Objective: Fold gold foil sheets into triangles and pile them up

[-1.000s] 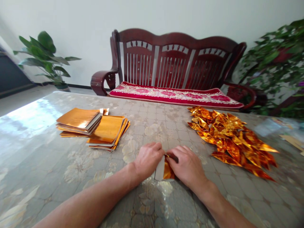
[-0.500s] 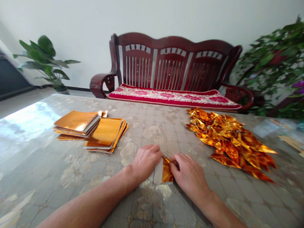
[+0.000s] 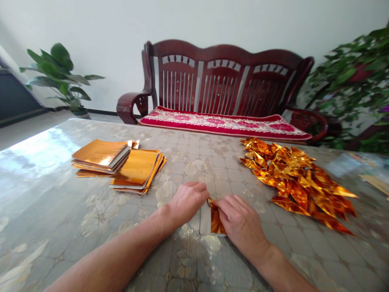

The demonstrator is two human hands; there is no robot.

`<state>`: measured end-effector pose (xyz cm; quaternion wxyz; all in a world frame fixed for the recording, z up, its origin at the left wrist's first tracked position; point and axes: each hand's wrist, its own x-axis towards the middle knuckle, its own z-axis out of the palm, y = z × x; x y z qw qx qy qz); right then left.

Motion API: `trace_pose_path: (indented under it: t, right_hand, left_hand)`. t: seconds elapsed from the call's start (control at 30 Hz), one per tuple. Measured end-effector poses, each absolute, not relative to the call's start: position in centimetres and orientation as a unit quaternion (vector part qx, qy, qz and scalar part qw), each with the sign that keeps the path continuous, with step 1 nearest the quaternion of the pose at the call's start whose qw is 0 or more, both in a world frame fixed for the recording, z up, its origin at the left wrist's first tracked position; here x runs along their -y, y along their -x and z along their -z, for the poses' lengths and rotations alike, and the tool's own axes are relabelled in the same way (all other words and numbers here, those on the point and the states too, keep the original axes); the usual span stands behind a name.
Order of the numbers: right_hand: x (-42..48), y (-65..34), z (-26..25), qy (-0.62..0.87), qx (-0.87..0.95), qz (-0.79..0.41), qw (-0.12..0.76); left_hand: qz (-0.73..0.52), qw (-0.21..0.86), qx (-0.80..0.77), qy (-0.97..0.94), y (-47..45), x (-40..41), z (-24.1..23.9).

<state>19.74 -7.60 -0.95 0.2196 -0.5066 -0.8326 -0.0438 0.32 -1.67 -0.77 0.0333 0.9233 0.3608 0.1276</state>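
Observation:
A partly folded sheet of gold foil paper (image 3: 217,221) lies on the table in front of me, its pale backing showing on the left and shiny gold on the right. My left hand (image 3: 190,202) is closed at the sheet's upper left, fingertips pinching its far edge. From the right, my right hand (image 3: 240,219) grips the gold side, fingers curled over the upper edge. The fingertips of both hands nearly meet at the top of the sheet. Its far corners are hidden under them.
Two overlapping stacks of flat gold paper (image 3: 136,166) sit to the left. On the right lies a heap of folded gold foil pieces (image 3: 294,178), with a clear plastic bag (image 3: 349,164) beyond it. A wooden bench (image 3: 221,81) stands behind the patterned table (image 3: 100,251).
My right-hand fingers have moved inward over the top of the sheet, closer to the left. The whole view has shifted slightly.

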Motion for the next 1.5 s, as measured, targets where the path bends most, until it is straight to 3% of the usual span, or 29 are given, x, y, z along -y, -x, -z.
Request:
trace_pose_path:
  t: [1.07, 1.3, 1.5]
  right_hand:
    - [7.9, -19.6, 0.1, 0.470, 0.868, 0.050, 0.150]
    - [7.8, -19.5, 0.0, 0.473, 0.865, 0.042, 0.162]
    - [7.9, -19.7, -0.1, 0.470, 0.865, 0.009, 0.179]
  left_hand:
    - [-0.068, -0.009, -0.328, -0.942, -0.6, 2.1, -0.5]
    - [-0.107, -0.045, -0.350, -0.929, -1.7, 5.3, -0.6]
    - [-0.057, -0.090, -0.371, -0.922, -3.1, 8.3, 0.1]
